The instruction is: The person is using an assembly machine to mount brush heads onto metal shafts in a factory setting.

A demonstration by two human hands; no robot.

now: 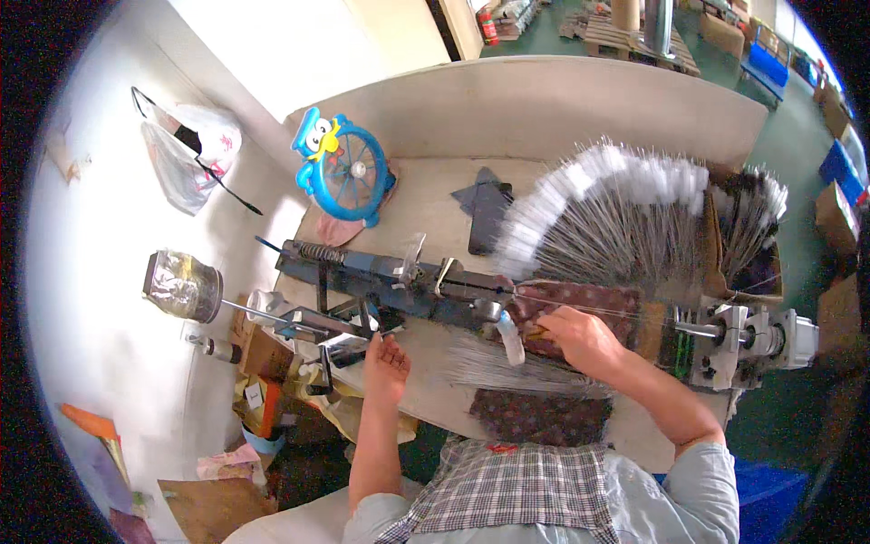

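Bending right fingers (551,326) over brown cloth (621,325), with white-tipped wires (603,213) beyond, and left fingers (393,357) beside a black lever (365,315); cannot tell any grip.

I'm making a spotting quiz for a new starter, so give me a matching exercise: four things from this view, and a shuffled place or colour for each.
Things:
1. Fan
2. Bag
3. Phone
4. Right hand

Places and colours:
A. Against the white wall at left
B. At the brown cloth
C. Blue, with a bird's head
D. Lying beside the white-tipped wires

Pairs: 1-C, 2-A, 3-D, 4-B
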